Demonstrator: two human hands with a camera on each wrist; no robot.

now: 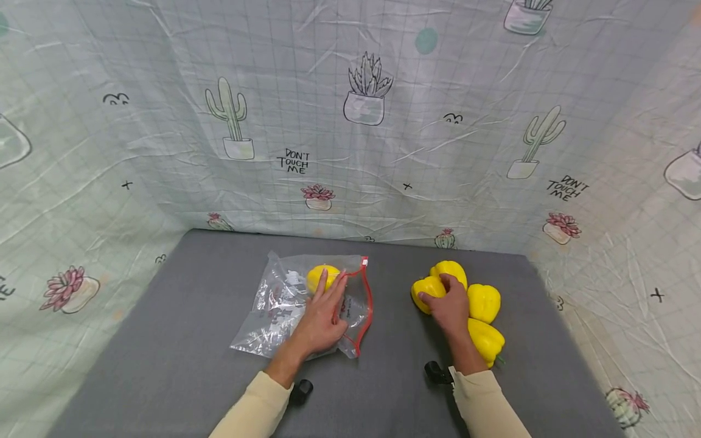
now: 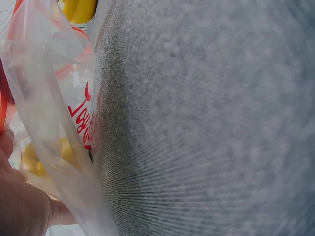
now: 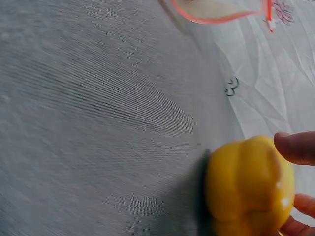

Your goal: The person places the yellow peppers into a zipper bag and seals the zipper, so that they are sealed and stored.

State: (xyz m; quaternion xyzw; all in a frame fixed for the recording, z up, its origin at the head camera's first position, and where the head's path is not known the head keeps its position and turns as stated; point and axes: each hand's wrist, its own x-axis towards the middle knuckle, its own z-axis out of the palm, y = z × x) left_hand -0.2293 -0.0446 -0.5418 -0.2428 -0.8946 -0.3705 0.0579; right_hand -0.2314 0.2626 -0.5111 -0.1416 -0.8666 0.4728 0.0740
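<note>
A clear zip bag (image 1: pixel 274 310) with a red closure strip lies flat on the left of the table, its red-edged mouth towards the right. Inside it is a yellow bell pepper (image 1: pixel 316 278). My left hand (image 1: pixel 323 319) rests over the bag with fingers extended across that pepper; whether any fingers are inside the bag I cannot tell. On the right, my right hand (image 1: pixel 451 310) grips another yellow bell pepper (image 3: pixel 246 187), thumb on one side and fingers on the other. In the right wrist view this pepper appears beside the grey surface.
Three more yellow peppers stand around the right hand: one behind (image 1: pixel 450 271), one to the right (image 1: pixel 484 303) and one by the wrist (image 1: pixel 486 340). A grey table (image 1: pixel 383 389) lies beneath. Cactus-printed cloth (image 1: pixel 405 146) hangs behind and at both sides.
</note>
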